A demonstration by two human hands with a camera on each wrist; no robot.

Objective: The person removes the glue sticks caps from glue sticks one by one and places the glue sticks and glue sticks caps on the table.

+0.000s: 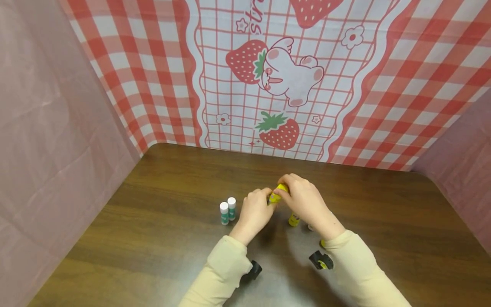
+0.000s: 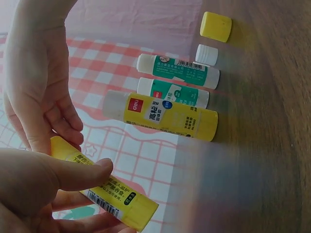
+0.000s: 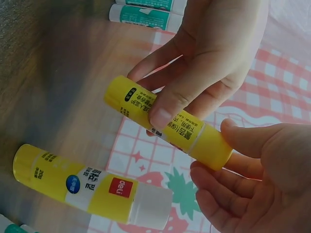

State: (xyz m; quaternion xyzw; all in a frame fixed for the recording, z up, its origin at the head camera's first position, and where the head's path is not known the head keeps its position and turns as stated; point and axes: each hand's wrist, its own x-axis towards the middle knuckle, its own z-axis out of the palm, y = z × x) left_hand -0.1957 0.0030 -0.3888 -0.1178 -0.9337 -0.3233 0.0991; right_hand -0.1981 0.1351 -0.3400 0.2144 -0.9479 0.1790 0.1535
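Note:
Between the two hands, above the table, a yellow glue stick (image 1: 277, 195) is held at a slant. My left hand (image 1: 254, 212) grips its body, the thumb lying along the printed label beside the barcode. My right hand (image 1: 307, 199) pinches the yellow cap end (image 3: 212, 148) between thumb and fingers; the cap looks seated on the body. Below the right hand, a second yellow glue stick (image 3: 82, 182) stands upright with its white neck uncovered. Two green-and-white glue sticks (image 2: 182, 71) stand close by it, mostly hidden by the right arm in the head view.
Two green glue sticks with white caps (image 1: 228, 209) stand left of the left hand. A loose white cap (image 2: 207, 55) and a loose yellow cap (image 2: 215, 26) lie near the right forearm. Strawberry-print cloth (image 1: 268, 94) hangs behind the brown table (image 1: 172, 179).

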